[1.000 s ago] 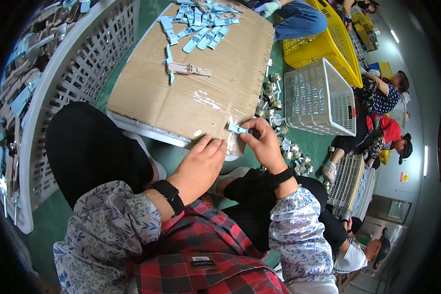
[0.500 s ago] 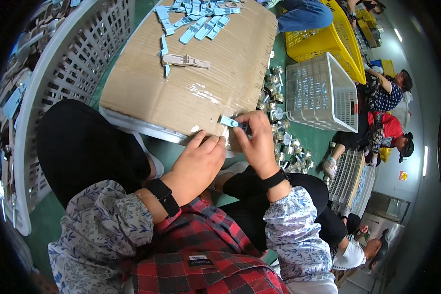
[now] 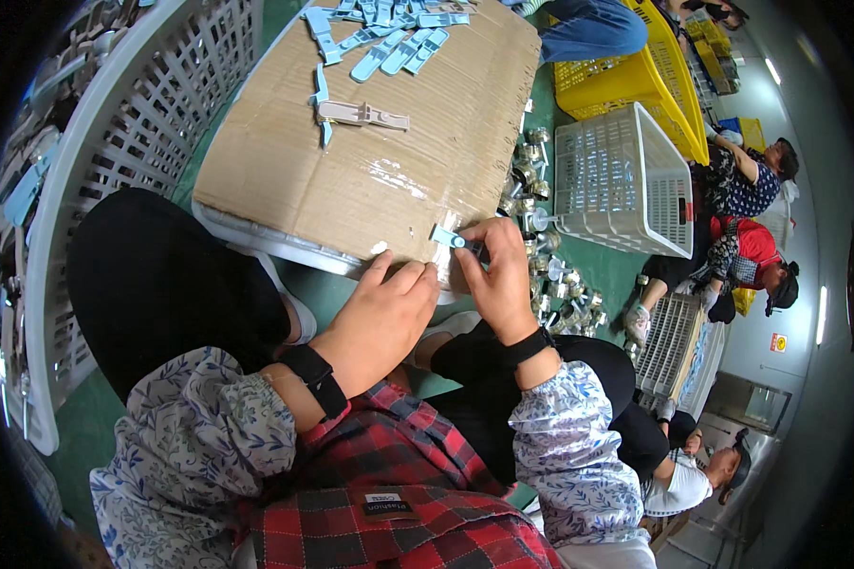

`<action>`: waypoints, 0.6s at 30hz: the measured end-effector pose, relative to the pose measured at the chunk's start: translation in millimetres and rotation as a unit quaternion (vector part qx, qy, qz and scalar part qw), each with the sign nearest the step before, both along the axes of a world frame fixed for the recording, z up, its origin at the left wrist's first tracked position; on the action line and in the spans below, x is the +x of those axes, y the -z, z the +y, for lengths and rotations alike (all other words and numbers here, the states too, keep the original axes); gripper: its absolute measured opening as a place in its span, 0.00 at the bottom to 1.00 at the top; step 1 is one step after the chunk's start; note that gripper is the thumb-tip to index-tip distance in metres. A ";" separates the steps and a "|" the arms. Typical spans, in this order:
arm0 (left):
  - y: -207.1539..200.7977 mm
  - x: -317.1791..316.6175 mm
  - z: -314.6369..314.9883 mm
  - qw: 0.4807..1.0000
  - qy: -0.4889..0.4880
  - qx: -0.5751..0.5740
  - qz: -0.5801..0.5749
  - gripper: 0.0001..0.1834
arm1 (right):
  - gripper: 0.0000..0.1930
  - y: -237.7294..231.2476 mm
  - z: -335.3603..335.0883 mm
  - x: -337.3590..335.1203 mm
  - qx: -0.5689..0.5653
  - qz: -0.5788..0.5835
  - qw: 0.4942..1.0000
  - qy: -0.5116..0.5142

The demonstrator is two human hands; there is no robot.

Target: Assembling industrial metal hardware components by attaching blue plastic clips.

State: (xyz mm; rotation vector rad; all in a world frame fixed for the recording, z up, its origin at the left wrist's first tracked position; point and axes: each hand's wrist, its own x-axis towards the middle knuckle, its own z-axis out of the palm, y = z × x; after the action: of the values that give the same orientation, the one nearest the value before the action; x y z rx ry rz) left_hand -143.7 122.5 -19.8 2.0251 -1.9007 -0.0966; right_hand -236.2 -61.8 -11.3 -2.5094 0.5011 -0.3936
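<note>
My right hand (image 3: 501,284) pinches a small light-blue plastic clip piece (image 3: 443,236) at the near right edge of a cardboard sheet (image 3: 294,180). Close to it, my left hand (image 3: 378,318) has its fingers bent and pressed together at the cardboard's near edge. What those fingers hold, if anything, is hidden. Farther up the sheet, a beige clip piece (image 3: 375,118) lies across a light-blue one (image 3: 321,83). Several more blue plastic pieces (image 3: 396,49) are heaped at the far end.
A large white basket (image 3: 52,237) stands on the left, with many plastic pieces inside. To the right, metal fittings (image 3: 565,284) are scattered on the green floor beside a white crate (image 3: 607,171) and a yellow crate (image 3: 626,81). Other people sit farther right.
The view has shifted very slightly. Both hands keep nearly the same place and grip, and the blue piece stays in the right fingers.
</note>
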 end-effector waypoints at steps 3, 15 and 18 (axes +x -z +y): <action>-0.3 0.3 -1.5 1.000 0.000 -0.001 0.009 0.22 | 0.10 0.2 -0.9 -0.3 -0.006 0.000 1.000 -0.005; 9.7 -1.1 -12.8 0.996 -0.048 -0.053 0.049 0.22 | 0.10 1.9 -2.5 -0.1 -0.046 0.012 0.999 -0.021; 9.4 -3.0 -14.8 0.997 -0.046 -0.049 0.022 0.18 | 0.11 -12.6 -4.3 6.5 -0.065 0.017 0.997 -0.028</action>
State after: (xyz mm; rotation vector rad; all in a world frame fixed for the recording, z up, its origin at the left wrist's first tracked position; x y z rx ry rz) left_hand -146.7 107.7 -29.2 2.0232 -1.7483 -0.0238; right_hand -229.8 -66.1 1.3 -2.6536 0.4290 -0.3745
